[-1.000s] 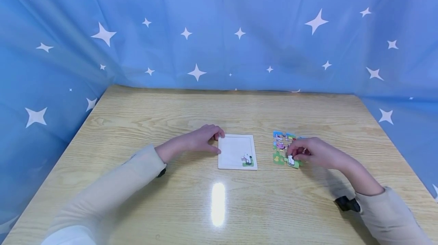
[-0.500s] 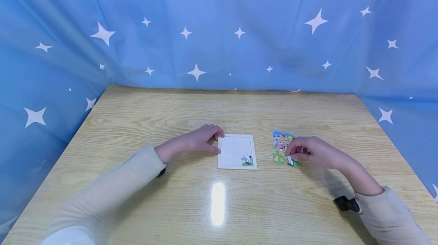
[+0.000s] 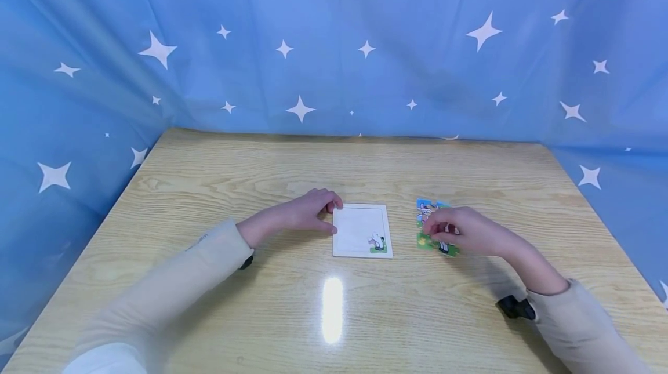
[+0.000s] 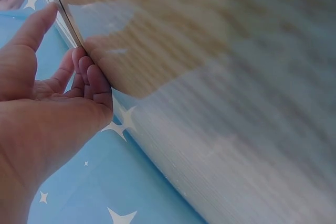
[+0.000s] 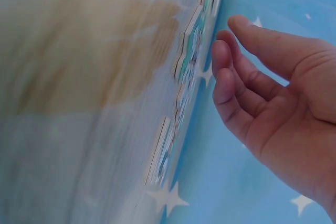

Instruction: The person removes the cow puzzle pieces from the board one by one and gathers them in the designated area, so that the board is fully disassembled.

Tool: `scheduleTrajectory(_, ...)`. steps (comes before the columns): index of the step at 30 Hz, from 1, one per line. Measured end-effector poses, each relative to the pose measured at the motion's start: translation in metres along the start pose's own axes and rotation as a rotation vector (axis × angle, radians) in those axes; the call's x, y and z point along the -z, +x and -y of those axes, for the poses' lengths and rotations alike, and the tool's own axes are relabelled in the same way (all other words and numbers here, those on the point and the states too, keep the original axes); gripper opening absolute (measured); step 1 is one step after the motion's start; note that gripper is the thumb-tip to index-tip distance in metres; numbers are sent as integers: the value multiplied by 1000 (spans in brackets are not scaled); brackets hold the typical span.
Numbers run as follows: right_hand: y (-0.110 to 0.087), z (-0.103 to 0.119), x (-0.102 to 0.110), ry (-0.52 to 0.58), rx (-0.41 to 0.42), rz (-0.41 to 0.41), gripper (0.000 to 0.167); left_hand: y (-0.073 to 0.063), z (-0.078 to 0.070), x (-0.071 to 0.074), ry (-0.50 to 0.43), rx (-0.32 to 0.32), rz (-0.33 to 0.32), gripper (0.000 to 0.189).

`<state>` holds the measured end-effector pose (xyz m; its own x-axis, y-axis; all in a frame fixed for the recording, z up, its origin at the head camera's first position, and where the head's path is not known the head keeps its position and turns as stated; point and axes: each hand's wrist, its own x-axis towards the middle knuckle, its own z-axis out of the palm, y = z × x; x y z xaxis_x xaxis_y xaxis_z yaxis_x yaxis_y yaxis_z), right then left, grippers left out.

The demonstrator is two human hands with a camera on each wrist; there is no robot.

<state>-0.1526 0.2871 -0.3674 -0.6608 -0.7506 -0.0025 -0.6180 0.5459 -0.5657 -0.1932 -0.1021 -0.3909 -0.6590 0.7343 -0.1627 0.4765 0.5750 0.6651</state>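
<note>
A white puzzle board lies flat near the middle of the table, with one puzzle piece showing a white animal's legs in its lower right corner. At the board's left edge my left hand rests its thumb and fingertips, spread apart along that side. Several colourful puzzle pieces lie to the right of the board. My right hand is over them, hiding part of the group. In the right wrist view, the right hand's fingers bend loosely, the thumb stands apart, and nothing shows between them.
The wooden table carries a bright light reflection in front of the board. A blue curtain with white stars hangs behind and at the sides. Dark wrist cameras sit under the sleeves.
My right hand has shifted slightly left across the loose pieces, now covering more of those on the left. The left hand and the board stay where they were.
</note>
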Motion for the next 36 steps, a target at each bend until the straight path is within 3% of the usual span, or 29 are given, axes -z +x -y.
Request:
scheduleTrajectory(9,16,9,-6,27,40,12,12,1,1,0,0,-2,-6,48)
scheduleTrajectory(19,31,20,-9,27,6,53,9,1,0,0,-11,15,2,48)
scheduleTrajectory(27,41,23,-16,33,66,56,10,-1,-3,0,-16,19,-1,48)
scheduleTrajectory(36,53,33,-21,65,37,88,11,0,0,-2,-29,5,-10,48)
